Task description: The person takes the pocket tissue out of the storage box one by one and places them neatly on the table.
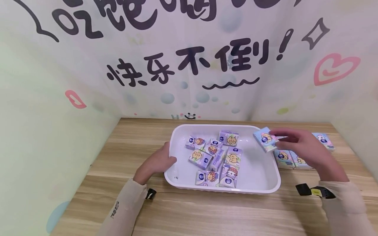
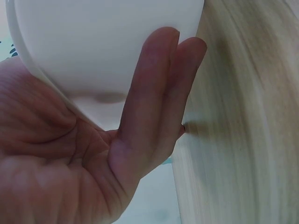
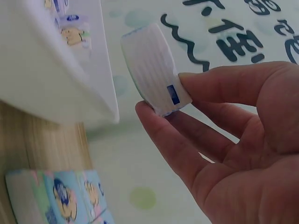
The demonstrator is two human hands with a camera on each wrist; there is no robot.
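Beige sleeves lie nearest the head camera, at five and seven o'clock, and past one of them the right hand pinches a blue tissue pack, its thumb and fingers grasping one end while the other juts free. That pack is raised at two o'clock of the white basin, overlapping the rim's corner in the head view; its exact height is hard to tell. So soft a packet probably wants a pinch firm enough to stop it swivelling, yet gentle enough not to crease the wrapper. Best keep the free end and the knuckles above the rim.

At nine o'clock the left hand holds the basin, thumb over the rim, fingers against the outer wall; a steady, level hold there should check any sliding or tipping. Inside, lilac tissue packs lie at mixed angles around the middle, so a flat, square set-down would suit better than a drop. Outside, at three o'clock, more blue packs rest on the wood-grain worktop, partly hidden by the right hand.
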